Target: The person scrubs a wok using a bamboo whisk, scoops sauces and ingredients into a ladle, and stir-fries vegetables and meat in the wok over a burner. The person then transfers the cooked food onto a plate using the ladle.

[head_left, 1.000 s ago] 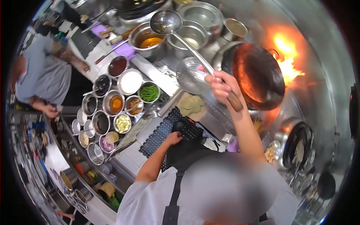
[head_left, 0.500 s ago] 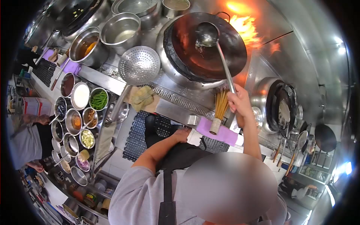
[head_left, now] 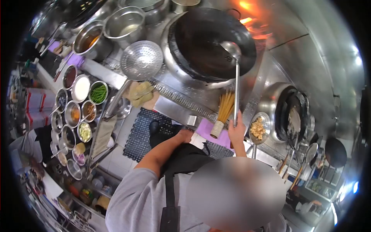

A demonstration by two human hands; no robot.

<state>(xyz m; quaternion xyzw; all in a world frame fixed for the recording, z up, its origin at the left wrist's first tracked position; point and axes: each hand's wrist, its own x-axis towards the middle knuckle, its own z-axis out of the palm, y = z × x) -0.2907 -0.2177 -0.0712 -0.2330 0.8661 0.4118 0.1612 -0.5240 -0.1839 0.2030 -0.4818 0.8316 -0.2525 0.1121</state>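
Observation:
My right hand (head_left: pixel 236 129) is closed around the handle of a metal ladle (head_left: pixel 232 49). The ladle's bowl is inside the right part of a large dark wok (head_left: pixel 197 38), which sits on a round burner. Left of that hand, a bamboo brush (head_left: pixel 225 110) with a wrapped grip lies on a purple cloth (head_left: pixel 206 127). On its right rests a perforated strainer (head_left: pixel 263 117) with golden-brown pieces (head_left: pixel 257 128) in it. My left hand (head_left: pixel 184 136) is low by the stove's front edge, beside my dark apron; its fingers are mostly hidden.
Flames (head_left: pixel 253 27) rise behind the wok. To its left are a large perforated skimmer (head_left: pixel 142 60), a folded yellowish cloth (head_left: pixel 140 93) and metal pots (head_left: pixel 124 27). Several ingredient bowls (head_left: pixel 98 92) stand further left, near another person (head_left: pixel 29 143). A second wok (head_left: pixel 291 112) is at the right.
The ladle has swung right inside the wok, and my right hand has drawn back toward my body. The flames have shrunk. The strainer with golden-brown pieces has come into fuller view.

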